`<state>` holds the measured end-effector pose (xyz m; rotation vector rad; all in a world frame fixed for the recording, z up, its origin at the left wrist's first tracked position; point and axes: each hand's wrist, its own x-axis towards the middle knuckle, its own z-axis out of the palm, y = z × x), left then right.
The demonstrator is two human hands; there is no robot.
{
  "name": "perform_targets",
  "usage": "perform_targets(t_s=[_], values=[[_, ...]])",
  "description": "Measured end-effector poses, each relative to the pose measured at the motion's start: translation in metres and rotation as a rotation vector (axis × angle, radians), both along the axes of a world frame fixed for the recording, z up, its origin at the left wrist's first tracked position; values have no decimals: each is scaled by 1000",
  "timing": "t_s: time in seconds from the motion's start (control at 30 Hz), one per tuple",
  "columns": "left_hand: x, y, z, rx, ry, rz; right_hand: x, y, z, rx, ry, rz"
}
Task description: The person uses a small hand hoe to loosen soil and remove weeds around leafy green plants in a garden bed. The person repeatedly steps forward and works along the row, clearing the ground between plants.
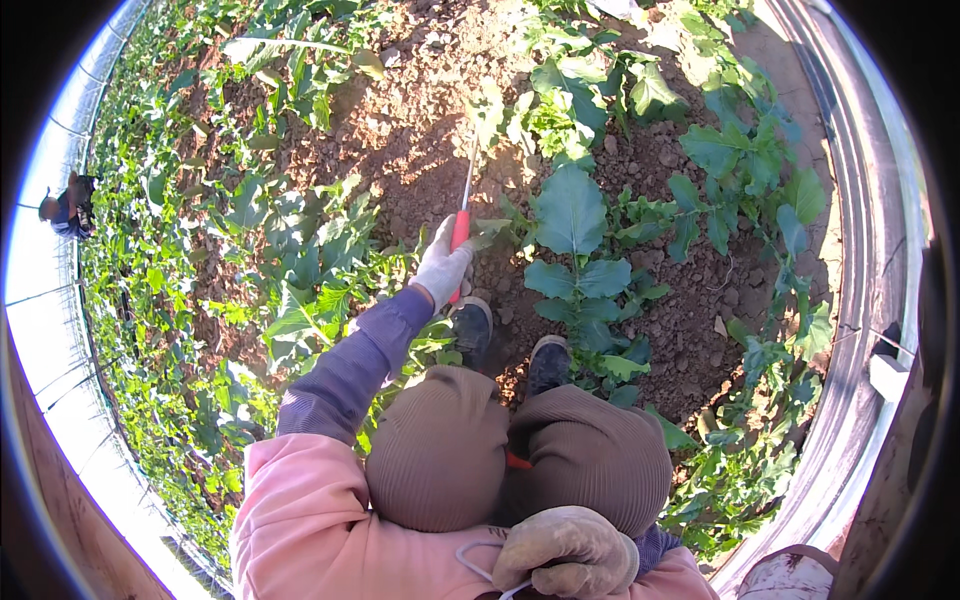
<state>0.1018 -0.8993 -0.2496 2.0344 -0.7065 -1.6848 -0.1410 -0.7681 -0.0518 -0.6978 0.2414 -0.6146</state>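
My left hand (444, 264), in a whitish work glove, grips the red handle (460, 231) of a hand tool. Its thin metal shaft (471, 174) points away from me, low over the soil. The tip is hard to make out beside pale, sunlit leaves (491, 112). Against my chest rests my right hand (566, 551), in a soiled glove with curled fingers. A white drawstring (480, 564) of my pink top runs beside it; whether the fingers hold anything is hidden. Just right of the tool stands a broad-leaved green plant (571, 210).
My dark shoes (472, 330) stand on brown, clumpy soil (420, 150) below my bent knees. Dense leafy plants (300, 300) grow on the left, more plants (727, 157) on the right. Plastic sheeting (855, 225) borders the right side. Another person (71, 206) is at the far left.
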Motion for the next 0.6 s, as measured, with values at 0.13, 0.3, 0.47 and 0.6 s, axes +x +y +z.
perform_targets(t_s=[0.13,0.3,0.47,0.6], values=[[40,52,8,14,114,19,-1,-3,0,69,-14,-20],[41,86,20,-112,-10,158,-4,-7,-5,-1,36,-1],[12,21,28,53,62,-145,3,-6,-6,55,-19,-37],[-9,-41,0,-83,76,-4,2,-2,-5,171,-64,-87]])
